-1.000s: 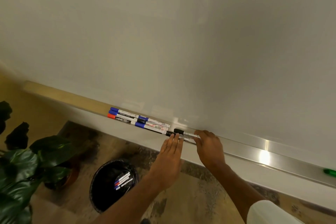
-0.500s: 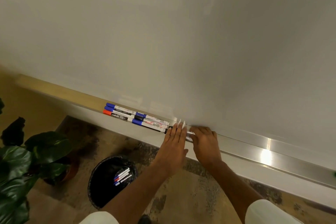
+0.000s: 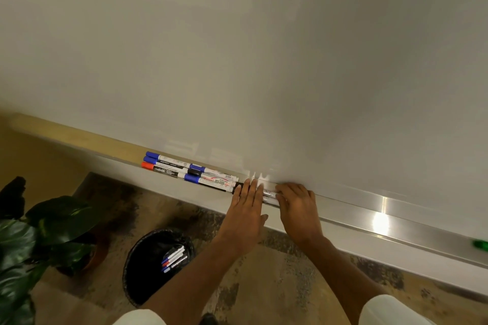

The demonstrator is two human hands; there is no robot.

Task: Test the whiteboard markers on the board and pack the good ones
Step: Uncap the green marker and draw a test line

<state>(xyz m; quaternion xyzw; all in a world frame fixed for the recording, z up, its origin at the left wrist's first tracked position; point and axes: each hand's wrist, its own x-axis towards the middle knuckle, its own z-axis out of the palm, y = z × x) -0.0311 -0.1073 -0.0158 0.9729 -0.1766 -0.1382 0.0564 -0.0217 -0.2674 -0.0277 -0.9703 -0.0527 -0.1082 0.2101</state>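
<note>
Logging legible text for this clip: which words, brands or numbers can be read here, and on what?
"camlin": on the black label of the red-capped marker.
"WHITE BOARD": on the barrel of the front blue-capped marker, just right of it.
All other print on the barrels is too small or blurred to read, as is that on the discarded markers in the bin.

One view only for me: wide-angle head cam, close up at the whiteboard (image 3: pixel 264 47), facing it, pitched down. Near enough to read labels on the markers (image 3: pixel 211 180). Tray (image 3: pixel 422 232) edge runs diagonally across the lower frame; floor (image 3: pixel 290 285) and bin (image 3: pixel 142 280) below.
</note>
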